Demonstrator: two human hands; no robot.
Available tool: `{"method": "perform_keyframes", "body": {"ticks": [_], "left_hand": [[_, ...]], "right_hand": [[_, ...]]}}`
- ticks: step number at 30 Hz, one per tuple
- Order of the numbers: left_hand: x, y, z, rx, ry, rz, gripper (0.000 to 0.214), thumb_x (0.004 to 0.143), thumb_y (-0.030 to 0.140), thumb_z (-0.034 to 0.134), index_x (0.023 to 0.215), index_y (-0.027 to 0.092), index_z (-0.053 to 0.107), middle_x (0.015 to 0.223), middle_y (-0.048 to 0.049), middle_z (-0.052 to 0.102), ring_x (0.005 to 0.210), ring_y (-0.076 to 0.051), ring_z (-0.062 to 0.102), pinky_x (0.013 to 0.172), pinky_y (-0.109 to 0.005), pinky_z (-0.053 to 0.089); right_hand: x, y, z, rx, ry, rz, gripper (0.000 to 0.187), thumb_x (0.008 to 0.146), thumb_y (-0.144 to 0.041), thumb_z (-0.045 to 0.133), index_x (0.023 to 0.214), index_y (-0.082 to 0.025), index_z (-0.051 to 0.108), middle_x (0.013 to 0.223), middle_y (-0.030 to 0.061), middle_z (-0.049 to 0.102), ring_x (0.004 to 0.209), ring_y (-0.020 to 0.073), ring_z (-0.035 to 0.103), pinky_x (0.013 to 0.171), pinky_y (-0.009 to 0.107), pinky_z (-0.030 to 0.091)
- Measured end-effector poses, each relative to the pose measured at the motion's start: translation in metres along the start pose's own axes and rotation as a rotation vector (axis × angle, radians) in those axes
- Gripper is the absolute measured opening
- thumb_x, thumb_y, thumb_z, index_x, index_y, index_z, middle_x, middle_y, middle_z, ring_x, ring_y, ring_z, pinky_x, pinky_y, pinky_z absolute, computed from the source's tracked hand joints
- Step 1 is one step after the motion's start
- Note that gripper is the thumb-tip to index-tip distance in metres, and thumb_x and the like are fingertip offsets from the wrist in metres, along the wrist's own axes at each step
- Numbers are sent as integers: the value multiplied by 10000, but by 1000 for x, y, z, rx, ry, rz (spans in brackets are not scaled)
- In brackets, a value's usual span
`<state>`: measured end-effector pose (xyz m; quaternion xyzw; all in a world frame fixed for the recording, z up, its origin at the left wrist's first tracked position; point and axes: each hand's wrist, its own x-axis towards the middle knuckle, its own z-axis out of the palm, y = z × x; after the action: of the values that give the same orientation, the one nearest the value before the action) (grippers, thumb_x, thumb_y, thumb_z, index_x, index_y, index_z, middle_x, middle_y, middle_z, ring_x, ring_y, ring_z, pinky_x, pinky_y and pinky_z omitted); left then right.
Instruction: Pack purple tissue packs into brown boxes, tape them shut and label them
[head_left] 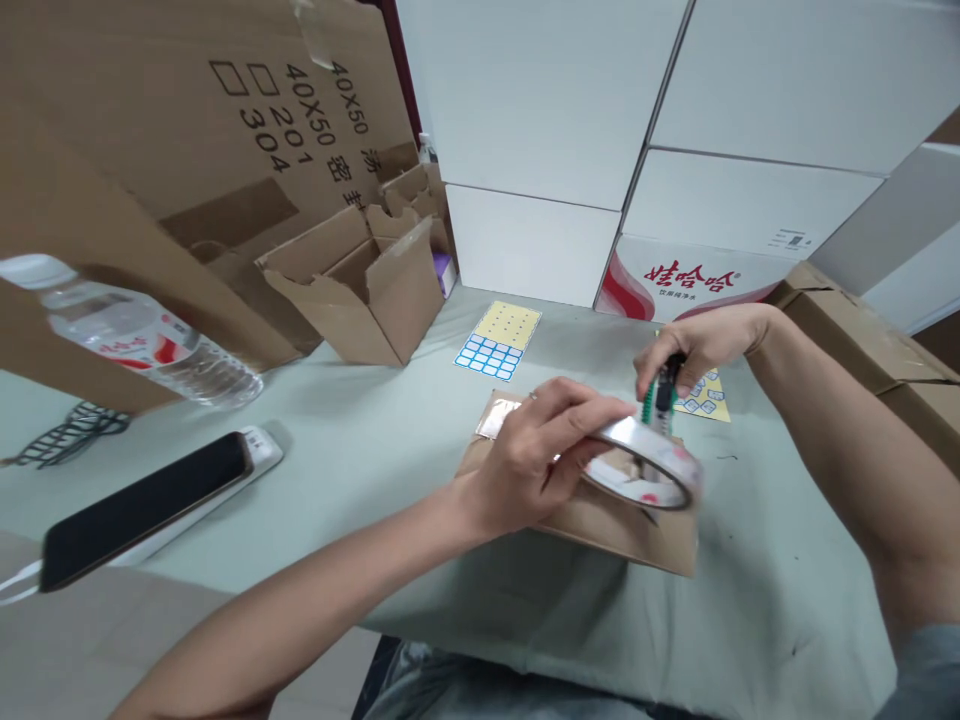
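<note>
My left hand (544, 450) is closed around a roll of clear tape (651, 462), held just above a small brown cardboard box (600, 520) on the pale green table (360, 450). My right hand (694, 350) is closed on a small green and black cutter (661, 395) whose tip points down at the tape roll. A strip of clear tape shines on the box's far left corner (496, 418). Part of the box is hidden by my left hand and the roll.
A blue and yellow label sheet (499, 340) lies beyond the box, another sheet (705, 395) under my right hand. An open carton (360, 290), a water bottle (142, 335) and a phone (142, 510) are at the left. White boxes (540, 130) stand behind.
</note>
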<state>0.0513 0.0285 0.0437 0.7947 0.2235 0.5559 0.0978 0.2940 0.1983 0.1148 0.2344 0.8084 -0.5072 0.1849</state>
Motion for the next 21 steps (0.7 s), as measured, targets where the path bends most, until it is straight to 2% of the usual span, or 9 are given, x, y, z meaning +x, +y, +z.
{"method": "perform_keyframes", "body": {"ticks": [1, 2, 5, 7, 9, 12, 15, 18, 21], "left_hand": [[0, 2, -2, -1, 46, -73, 250, 989, 216, 455, 1178, 181, 615, 1018, -69, 653, 949, -157, 611, 819, -283, 520], [1, 3, -6, -16, 102, -181, 233, 987, 242, 464, 1149, 189, 624, 994, -55, 653, 915, -150, 610, 797, -272, 512], [17, -1, -21, -172, 240, -625, 240, 967, 366, 505, 1014, 179, 649, 826, -13, 626, 702, -116, 585, 616, -221, 472], [33, -17, -34, -262, 218, -891, 289, 951, 418, 506, 939, 171, 655, 724, 11, 591, 593, -97, 549, 546, -206, 442], [48, -44, -42, -242, 111, -1080, 301, 948, 405, 499, 888, 158, 661, 681, 15, 594, 579, -93, 555, 560, -204, 454], [57, -94, -37, -136, -35, -1235, 266, 943, 348, 545, 903, 113, 664, 768, -28, 652, 660, -127, 614, 630, -254, 514], [45, -136, -13, -56, -156, -1351, 328, 933, 356, 601, 1189, 151, 592, 1170, -85, 631, 983, -214, 647, 830, -410, 564], [23, -162, 17, -18, -246, -1402, 365, 928, 359, 607, 1231, 157, 576, 1240, -93, 604, 1057, -246, 628, 879, -445, 552], [5, -175, 40, 0, -304, -1391, 367, 928, 354, 609, 1231, 150, 574, 1233, -104, 606, 1048, -237, 632, 875, -439, 553]], "right_hand": [[-7, 6, 2, 4, 14, -6, 369, 710, -329, 788, 1055, -199, 768, 900, 28, 734, 773, 169, 659, 715, 265, 540], [-14, 14, 5, 18, 92, -8, 376, 699, -355, 795, 1039, -197, 767, 868, 27, 724, 747, 166, 647, 688, 266, 533], [-25, 44, 24, 91, 580, 35, 467, 717, -496, 753, 1067, -189, 714, 732, 2, 668, 623, 146, 587, 582, 270, 496], [-16, 64, 45, 89, 807, 96, 469, 843, -548, 603, 1103, -161, 654, 659, -17, 603, 567, 129, 538, 556, 273, 474], [4, 81, 71, 49, 915, 178, 403, 947, -493, 482, 1045, -132, 632, 679, -7, 585, 590, 122, 542, 593, 281, 485], [39, 98, 112, -38, 1020, 339, 298, 949, -419, 566, 1033, -138, 620, 889, 24, 636, 757, 144, 616, 700, 319, 529], [55, 105, 145, -114, 1052, 459, 271, 937, -384, 604, 1063, -146, 627, 1024, 45, 646, 901, 179, 633, 807, 376, 538], [51, 107, 165, -168, 1083, 574, 243, 935, -371, 605, 1027, -147, 633, 1045, 54, 639, 951, 189, 620, 845, 397, 524], [47, 105, 173, -195, 1114, 667, 240, 933, -389, 596, 965, -154, 632, 1009, 50, 633, 934, 186, 607, 834, 386, 512]]}}
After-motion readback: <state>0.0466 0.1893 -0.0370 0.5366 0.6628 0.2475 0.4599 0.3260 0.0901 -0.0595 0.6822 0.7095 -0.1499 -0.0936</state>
